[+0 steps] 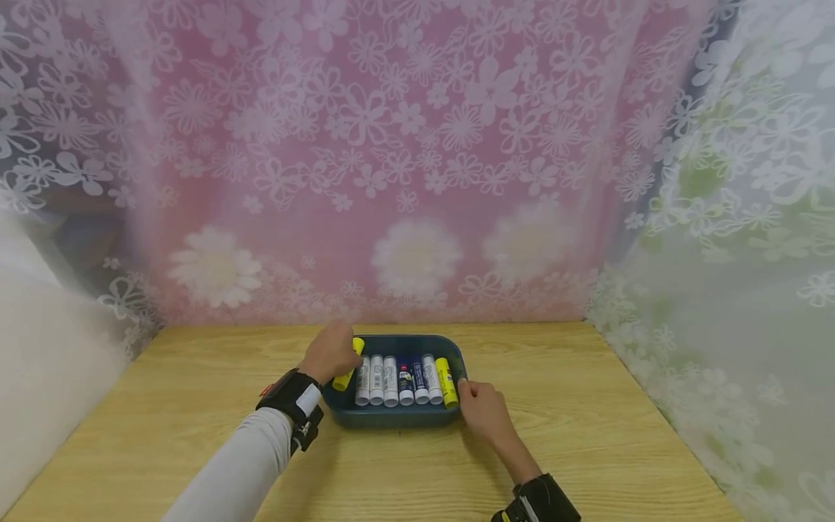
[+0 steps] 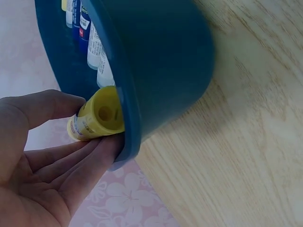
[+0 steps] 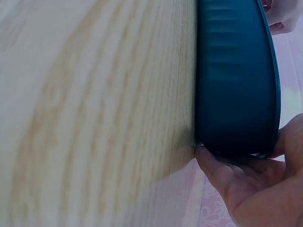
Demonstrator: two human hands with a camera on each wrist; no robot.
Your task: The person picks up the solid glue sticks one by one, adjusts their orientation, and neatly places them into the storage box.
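A dark teal plastic bin (image 1: 398, 418) sits on the wooden table, holding a row of glue sticks. Most of the sticks are white (image 1: 376, 380), two are dark blue (image 1: 420, 382), and a yellow one (image 1: 446, 382) lies at the right end. Between thumb and fingers, my left hand (image 1: 330, 353) pinches another yellow glue stick (image 2: 97, 116), tilted at the bin's left end. In the left wrist view its hollow end faces the camera, close inside the rim. My right hand (image 1: 484, 408) grips the bin's right end, thumb at the rim and fingers against the outer wall (image 3: 236, 94).
The wooden table (image 1: 587, 428) stretches out on both sides of the bin. Behind it hangs a pink flowered curtain (image 1: 417, 145), and a translucent flowered sheet (image 1: 737, 290) runs along the right edge.
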